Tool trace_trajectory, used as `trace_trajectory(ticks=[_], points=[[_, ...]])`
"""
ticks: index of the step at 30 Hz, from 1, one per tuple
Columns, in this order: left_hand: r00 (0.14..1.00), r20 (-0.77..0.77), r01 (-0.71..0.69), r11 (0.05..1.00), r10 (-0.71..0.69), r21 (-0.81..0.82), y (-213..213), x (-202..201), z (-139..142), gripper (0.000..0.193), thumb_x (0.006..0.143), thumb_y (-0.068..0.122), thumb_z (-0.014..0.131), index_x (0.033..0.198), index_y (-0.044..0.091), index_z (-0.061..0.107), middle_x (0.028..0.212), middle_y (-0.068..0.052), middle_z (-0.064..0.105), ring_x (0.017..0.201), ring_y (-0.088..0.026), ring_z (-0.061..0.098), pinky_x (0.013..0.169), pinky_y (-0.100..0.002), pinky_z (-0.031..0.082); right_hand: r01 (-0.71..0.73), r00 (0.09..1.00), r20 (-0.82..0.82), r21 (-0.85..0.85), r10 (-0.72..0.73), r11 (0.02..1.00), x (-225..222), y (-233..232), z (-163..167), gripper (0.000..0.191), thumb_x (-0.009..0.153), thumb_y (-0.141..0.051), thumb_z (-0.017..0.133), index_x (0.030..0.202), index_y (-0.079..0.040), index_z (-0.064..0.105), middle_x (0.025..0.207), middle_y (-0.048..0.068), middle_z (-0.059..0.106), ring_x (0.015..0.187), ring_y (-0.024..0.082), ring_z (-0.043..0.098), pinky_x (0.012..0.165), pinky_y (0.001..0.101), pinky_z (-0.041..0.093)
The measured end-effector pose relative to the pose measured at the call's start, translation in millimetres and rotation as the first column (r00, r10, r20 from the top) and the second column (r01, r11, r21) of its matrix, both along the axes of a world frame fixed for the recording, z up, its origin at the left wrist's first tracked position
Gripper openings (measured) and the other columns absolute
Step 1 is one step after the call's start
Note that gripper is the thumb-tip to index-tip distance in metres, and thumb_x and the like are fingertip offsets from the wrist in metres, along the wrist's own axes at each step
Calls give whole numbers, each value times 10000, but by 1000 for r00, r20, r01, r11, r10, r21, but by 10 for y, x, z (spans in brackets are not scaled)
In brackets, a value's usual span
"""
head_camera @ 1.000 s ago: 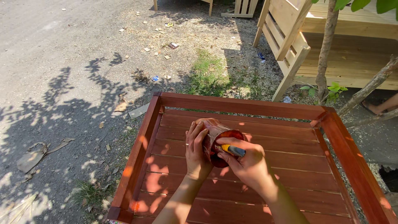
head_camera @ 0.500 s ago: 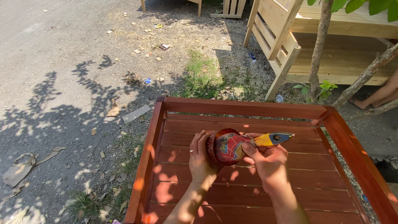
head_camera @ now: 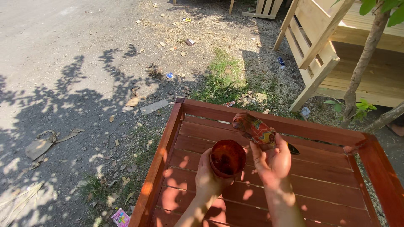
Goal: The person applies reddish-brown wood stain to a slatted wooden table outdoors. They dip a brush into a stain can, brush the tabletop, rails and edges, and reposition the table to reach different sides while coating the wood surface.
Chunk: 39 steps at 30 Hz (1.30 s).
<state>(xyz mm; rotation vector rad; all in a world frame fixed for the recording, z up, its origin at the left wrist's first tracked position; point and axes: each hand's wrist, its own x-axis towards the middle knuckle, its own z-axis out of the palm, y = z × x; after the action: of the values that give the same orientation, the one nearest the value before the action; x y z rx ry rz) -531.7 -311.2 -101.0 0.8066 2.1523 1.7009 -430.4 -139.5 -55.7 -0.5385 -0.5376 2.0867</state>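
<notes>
My left hand [head_camera: 207,178] grips a small round cup [head_camera: 227,158] with dark red-brown stain inside, held above a red-stained slatted wooden frame [head_camera: 290,126]. My right hand [head_camera: 272,162] holds a stain-soaked rag or pad [head_camera: 251,127] with a colourful printed surface, lifted out of the cup and raised just above and to the right of it. A dark tip [head_camera: 293,149] sticks out behind my right thumb. Both forearms come up from the bottom edge.
Unpainted pale wooden furniture [head_camera: 320,46] stands at the back right beside a thin tree trunk [head_camera: 361,67]. Dirt ground with litter, cardboard scraps [head_camera: 154,106] and a grass patch [head_camera: 223,82] lies to the left and behind. A colourful wrapper [head_camera: 120,217] lies by the frame's near left corner.
My right hand lifted the soaked pad out of the cup and raised it up and to the right. The cup's opening now shows, tilted toward me.
</notes>
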Motion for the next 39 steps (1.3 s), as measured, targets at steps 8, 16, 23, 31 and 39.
trace_trajectory(ticks=[8,16,23,31,39], points=[[992,74,96,993,-101,69,-137,-225,-98,1222,549,381,958,1554,124,311,1411,-94,526,1281,-277,582,1071,-399,506,-194,981,34,59,192,979,-1510,715,-73,306,1058,-327,506,1135,-41,581,1055,143,709,956,283,742,820,427,668],[963,-35,269,963,-269,20,-221,-540,-22,1332,505,338,996,1565,77,232,1326,-126,624,1293,-314,583,1200,-449,282,-288,918,325,156,226,945,-2379,862,-105,310,893,-258,793,1097,-96,623,889,53,720,776,202,718,646,354,619],[980,53,176,959,-192,223,-199,-503,-23,965,578,220,951,1434,88,526,1353,-108,666,1291,-261,660,1102,-393,522,-269,870,486,338,77,902,-2610,692,-77,383,772,-122,845,1117,-170,686,949,14,751,720,145,707,582,318,599],[935,211,198,913,-285,356,-381,-547,28,1088,568,299,958,1476,75,404,1436,-137,553,1385,-315,549,1157,-429,453,-254,865,501,455,-10,854,-2732,513,-72,336,819,-112,835,1125,-113,698,943,29,762,712,134,720,578,301,605],[994,-87,-58,998,60,30,-319,-750,246,496,1031,286,468,1486,88,472,1583,-155,451,1488,-377,402,1173,-481,356,-166,915,363,739,-177,653,-2630,529,-144,317,836,-50,834,1124,-36,700,963,50,750,797,103,711,695,250,606]])
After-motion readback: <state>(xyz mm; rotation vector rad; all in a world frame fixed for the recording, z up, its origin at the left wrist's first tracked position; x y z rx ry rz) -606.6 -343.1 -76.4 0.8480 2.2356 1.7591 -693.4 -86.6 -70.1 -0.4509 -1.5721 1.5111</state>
